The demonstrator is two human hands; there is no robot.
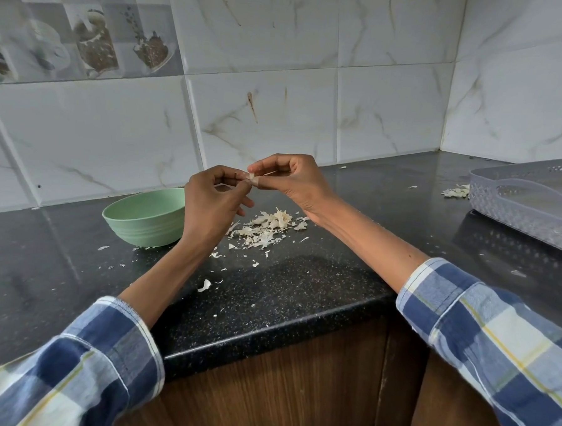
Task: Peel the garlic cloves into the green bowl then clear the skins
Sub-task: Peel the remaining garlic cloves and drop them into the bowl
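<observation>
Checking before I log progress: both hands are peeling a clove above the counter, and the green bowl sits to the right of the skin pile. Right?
Not quite. The head view shows the green bowl left of the skin pile, not right. Both hands, left hand and right hand, do pinch a clove above the counter.

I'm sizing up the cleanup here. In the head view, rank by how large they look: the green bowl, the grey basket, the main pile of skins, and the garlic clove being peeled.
1. grey basket, though cut off by the frame edge
2. green bowl
3. main pile of skins, close to the bowl
4. garlic clove, mostly hidden by fingers
</observation>
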